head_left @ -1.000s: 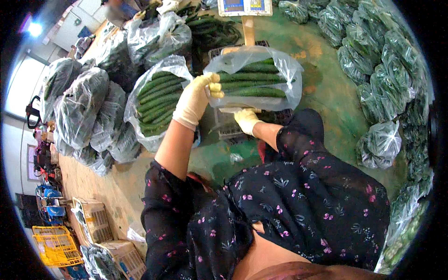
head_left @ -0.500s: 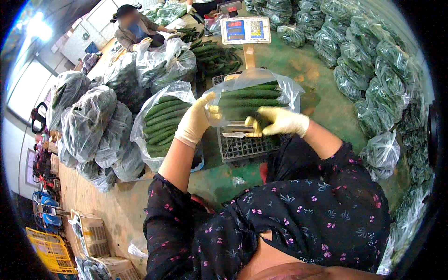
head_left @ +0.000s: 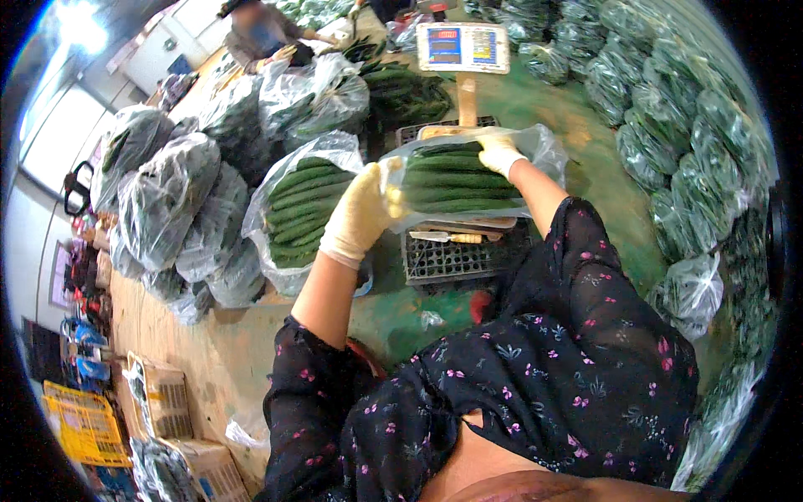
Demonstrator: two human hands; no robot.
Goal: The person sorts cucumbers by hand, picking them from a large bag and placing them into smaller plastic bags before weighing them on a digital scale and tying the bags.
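A clear plastic bag (head_left: 548,151) lies over the weighing scale in front of me with a row of dark green cucumbers (head_left: 456,186) in it. My left hand (head_left: 360,213), in a pale yellow glove, is closed on the bag's left edge. At the far right of the row, my gloved right hand (head_left: 499,153) is closed around the end of a cucumber; its fingertips are partly hidden. Left of my left hand stands a second clear bag (head_left: 339,146) filled with cucumbers (head_left: 297,213).
The scale's display (head_left: 462,48) rises on a post behind the bag. A knife (head_left: 447,238) lies by a black crate (head_left: 443,263). Filled bags (head_left: 171,201) are piled at left, more bags (head_left: 661,138) along the right. Another person (head_left: 263,38) sits at far left near loose cucumbers (head_left: 410,92).
My right hand has moved away from me, from the near side of the bag to its far right, with a cucumber. My left hand still grips the bag. The whole view has shifted slightly.
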